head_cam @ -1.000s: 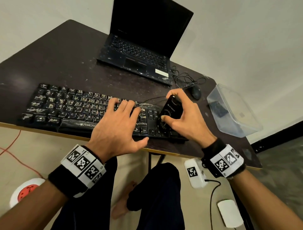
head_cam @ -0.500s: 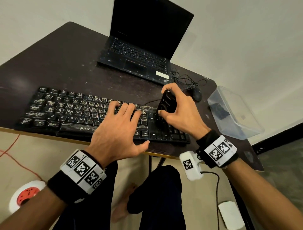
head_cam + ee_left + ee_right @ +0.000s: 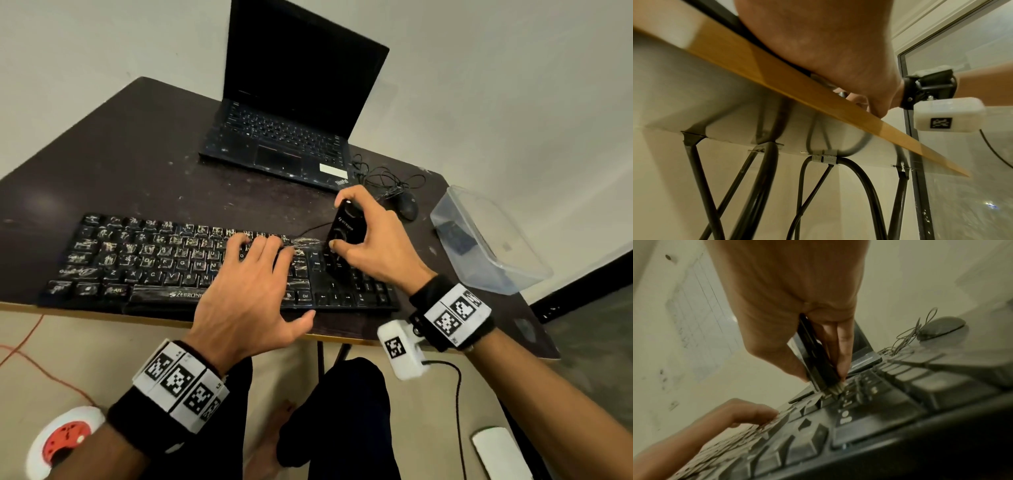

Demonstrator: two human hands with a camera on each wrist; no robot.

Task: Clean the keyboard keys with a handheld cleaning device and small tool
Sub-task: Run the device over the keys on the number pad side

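Observation:
A black, dust-streaked keyboard [image 3: 144, 260] lies along the table's front edge. My left hand [image 3: 246, 294] rests flat on its middle keys, fingers straight and spread. My right hand [image 3: 373, 240] grips a black handheld cleaning device [image 3: 344, 229], held nearly upright over the keys near the keyboard's right end. In the right wrist view the cleaning device [image 3: 816, 360] has its brush tip down on the keyboard [image 3: 869, 423], pinched between thumb and fingers. The left wrist view shows only my left hand's [image 3: 828, 48] heel on the table edge.
An open black laptop [image 3: 291, 137] stands behind the keyboard. A black mouse [image 3: 407, 205] with tangled cable lies at right. A clear plastic container [image 3: 486, 240] sits on the dark table's [image 3: 120, 164] right end. Table legs and cables hang below.
My right hand has carried the cleaning device away from the keyboard's front edge toward its back rows. My left hand has stayed on the keys.

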